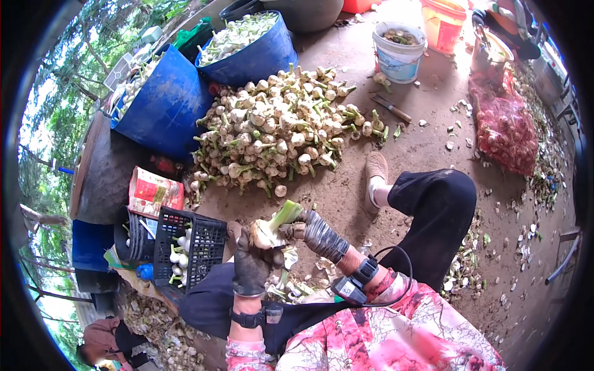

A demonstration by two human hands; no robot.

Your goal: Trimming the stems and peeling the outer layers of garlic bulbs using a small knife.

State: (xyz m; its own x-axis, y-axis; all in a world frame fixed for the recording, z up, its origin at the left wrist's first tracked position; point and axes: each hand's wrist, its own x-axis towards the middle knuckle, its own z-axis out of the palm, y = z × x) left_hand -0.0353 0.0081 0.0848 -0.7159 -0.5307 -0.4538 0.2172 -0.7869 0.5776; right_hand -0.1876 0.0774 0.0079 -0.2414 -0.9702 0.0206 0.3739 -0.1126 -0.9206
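A garlic bulb with a thick green stem is in front of me, tilted up and to the right. My left hand, in a dark dirty work glove, cradles the bulb from below and the left. The fingers of my right hand, in a striped grey glove, close on the bulb's right side near the stem base. Something tan shows at those fingers; I cannot tell if it is a tool or finger covering. Beyond my hands lies a large heap of garlic bulbs. To the left, a black plastic crate holds several cleaned white bulbs.
Blue tubs of garlic trimmings stand behind the heap. A wooden-handled knife lies on the floor near a white bucket. A red mesh sack is at the right. Peelings litter the ground. Another person bends at lower left.
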